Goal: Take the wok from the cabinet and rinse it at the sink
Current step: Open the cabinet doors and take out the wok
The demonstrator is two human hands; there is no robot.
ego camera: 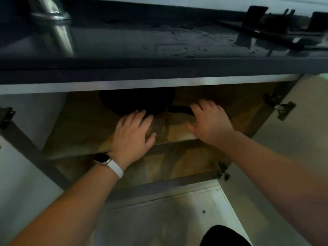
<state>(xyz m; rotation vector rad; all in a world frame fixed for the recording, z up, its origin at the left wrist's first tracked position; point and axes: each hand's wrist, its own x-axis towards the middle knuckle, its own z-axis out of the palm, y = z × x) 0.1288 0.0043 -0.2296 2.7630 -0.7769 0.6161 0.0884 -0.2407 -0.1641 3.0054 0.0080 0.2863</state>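
Round black wok [136, 102] sits on yellowed upper shelf [79, 132] inside open cabinet [142, 82] under dark glossy bench [159, 41]. Its straight black handle [179, 109] points right. Your left hand [133, 134], white-strapped watch [106, 161] on wrist: fingers straight, holding nothing, fingertips at wok's near rim, contact unclear. Your right hand [209, 121]: fingers spread wide over handle's end, not closed round it. Pale door [301, 139] on right swung open. Chrome faucet pipe [58, 27] at bench's far left.

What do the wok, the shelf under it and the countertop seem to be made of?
Wok: matte black, likely coated metal; shadow leaves it uncertain. Shelf: yellowish-brown board, probably wood or laminate, with stains. Countertop: dark and glossy, mirroring the tap, perhaps polished stone or glass.
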